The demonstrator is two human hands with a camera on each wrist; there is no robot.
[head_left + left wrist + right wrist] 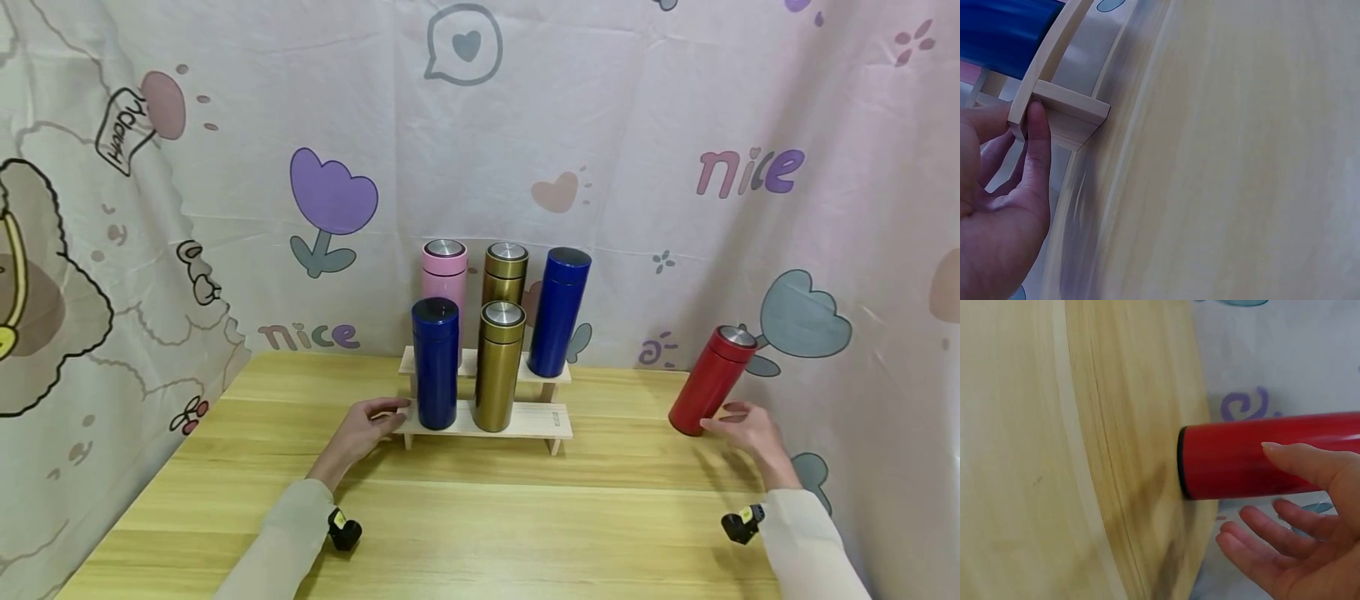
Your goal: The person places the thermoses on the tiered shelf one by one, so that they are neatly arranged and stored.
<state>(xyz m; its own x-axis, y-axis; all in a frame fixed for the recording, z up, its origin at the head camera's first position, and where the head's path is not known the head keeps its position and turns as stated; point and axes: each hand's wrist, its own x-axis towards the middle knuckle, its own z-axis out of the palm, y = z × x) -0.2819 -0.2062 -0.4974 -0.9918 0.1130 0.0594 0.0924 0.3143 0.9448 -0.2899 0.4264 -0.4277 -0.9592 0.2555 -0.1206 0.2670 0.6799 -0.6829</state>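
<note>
My left hand (pixel 367 427) pinches the left end of a two-tier wooden stand's lower board (pixel 538 417). In the left wrist view, the thumb and fingers (pixel 1038 147) lie on either side of the board's end. A blue thermos (pixel 437 367) and a gold thermos (pixel 498 371) stand upright on that lower tier. At the right, a red thermos (pixel 712 379) stands on the table, appearing tilted in the head view. My right hand (pixel 750 433) is beside its lower part. The right wrist view shows the thumb over the red side, with the other fingers loosely bent and apart from it.
Behind, on the upper tier, are a pink thermos (pixel 444 279), a second gold thermos (pixel 506 271) and a second blue thermos (pixel 559 312). The wooden table (pixel 480 525) meets a printed cloth (pixel 480 167) hanging at its back and sides.
</note>
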